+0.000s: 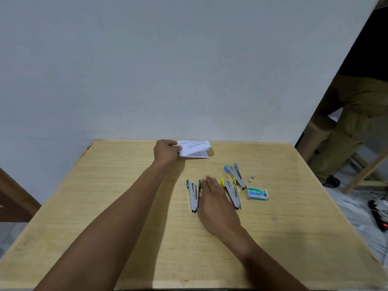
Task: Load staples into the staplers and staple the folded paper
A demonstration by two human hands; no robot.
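Note:
My left hand (pixel 166 152) reaches to the table's far edge and pinches the left end of the folded printed paper (pixel 196 149). My right hand (pixel 214 196) lies flat on the table with straight fingers, between two staplers. A green-ended stapler (pixel 193 195) touches its left side, and a yellow-ended stapler (pixel 231 192) lies just to its right. Further right and back lies a blue-ended stapler (pixel 236 175). All three lie opened in a V. A green staple box (pixel 257 193) sits right of the yellow one, with two small staple strips (pixel 251 178) behind it.
The wooden table (pixel 126 206) stands against a pale wall. At the right, beyond the table's edge, stands a person in olive trousers (pixel 352 122) beside a wooden frame (pixel 365 171). Cables and clutter lie on the floor (pixel 375 213).

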